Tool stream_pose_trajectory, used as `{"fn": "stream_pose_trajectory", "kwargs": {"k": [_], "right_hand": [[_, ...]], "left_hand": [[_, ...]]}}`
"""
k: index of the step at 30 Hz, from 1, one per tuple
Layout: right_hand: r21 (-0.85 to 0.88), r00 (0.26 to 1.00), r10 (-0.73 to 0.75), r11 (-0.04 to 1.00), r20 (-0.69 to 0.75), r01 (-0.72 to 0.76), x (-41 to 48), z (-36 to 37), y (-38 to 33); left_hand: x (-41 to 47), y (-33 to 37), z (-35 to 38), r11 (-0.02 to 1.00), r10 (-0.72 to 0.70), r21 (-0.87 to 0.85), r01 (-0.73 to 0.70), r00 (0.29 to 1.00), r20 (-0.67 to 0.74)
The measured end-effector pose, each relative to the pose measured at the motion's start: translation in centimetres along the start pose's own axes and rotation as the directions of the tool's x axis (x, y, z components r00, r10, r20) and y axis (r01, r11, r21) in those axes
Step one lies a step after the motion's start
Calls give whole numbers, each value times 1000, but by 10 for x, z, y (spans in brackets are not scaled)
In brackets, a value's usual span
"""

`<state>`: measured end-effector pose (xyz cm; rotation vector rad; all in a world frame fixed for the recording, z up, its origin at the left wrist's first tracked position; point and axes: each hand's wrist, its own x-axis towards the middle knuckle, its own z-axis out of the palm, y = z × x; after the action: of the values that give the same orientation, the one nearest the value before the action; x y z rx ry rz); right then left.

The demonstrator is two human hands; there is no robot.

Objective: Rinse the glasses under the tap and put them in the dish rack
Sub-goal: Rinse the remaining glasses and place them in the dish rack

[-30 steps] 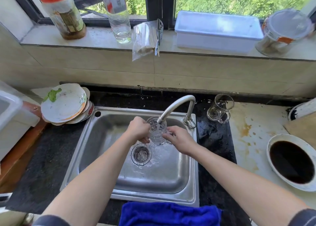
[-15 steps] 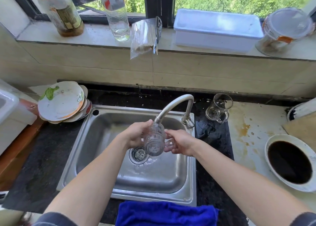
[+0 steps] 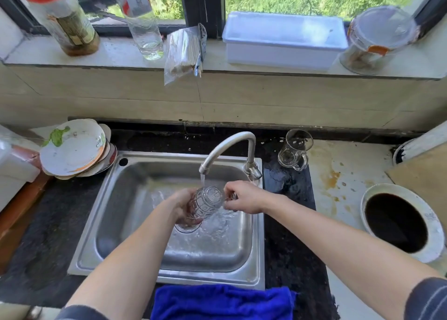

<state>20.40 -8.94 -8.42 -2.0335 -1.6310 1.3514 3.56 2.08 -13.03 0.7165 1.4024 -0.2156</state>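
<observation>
Both hands [image 3: 183,207] around a tilted glass [image 3: 205,202] under the tap [image 3: 227,148].

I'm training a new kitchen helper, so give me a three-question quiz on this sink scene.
1. True or false: water is running from the tap.
2. Which hand wraps the body of the patterned glass? A) left hand B) right hand C) neither
3. Fill in: the glass mug waiting on the counter stands to the ____ of the sink.

Key: 1 true; 2 A, while the right hand's fingers touch the glass's other end; 3 right.
</observation>
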Motion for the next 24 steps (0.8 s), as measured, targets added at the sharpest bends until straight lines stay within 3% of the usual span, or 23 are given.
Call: {"fn": "stream_pose_trajectory", "kwargs": {"k": [2, 5, 7, 10, 13, 16, 20, 24], "right_hand": [[-77, 1000, -25, 997, -9, 24, 4, 5, 0], [-29, 1000, -8, 1000, -2, 8, 2, 13, -1], [57, 999, 27, 998, -43, -24, -5, 19, -2], [183, 987, 107, 979, -115, -85, -14, 25, -1], [291, 954, 218, 944, -204, -153, -29, 28, 5], [395, 879, 347, 895, -326, -207, -53, 31, 11], [514, 716, 519, 818, -467, -259, -102, 37, 23], [633, 538, 660, 724, -524, -272, -172, 45, 42]], "left_hand": [[-8, -3, 3, 999, 38, 9, -38, 999, -38], [-16, 0, 9, 977, 212, 40, -208, 963, -168], [-20, 4, 12, 932, 356, 164, -324, 904, -236], [-26, 8, 21, 779, 578, 465, -420, 768, -275], [-34, 4, 32, 567, 702, 723, -394, 691, -174], [-40, -2, 47, 377, 753, 835, -400, 658, -24], [-58, -8, 83, 105, 797, 867, -488, 563, 220], [-81, -19, 134, -96, 776, 826, -556, 477, 412]]}}
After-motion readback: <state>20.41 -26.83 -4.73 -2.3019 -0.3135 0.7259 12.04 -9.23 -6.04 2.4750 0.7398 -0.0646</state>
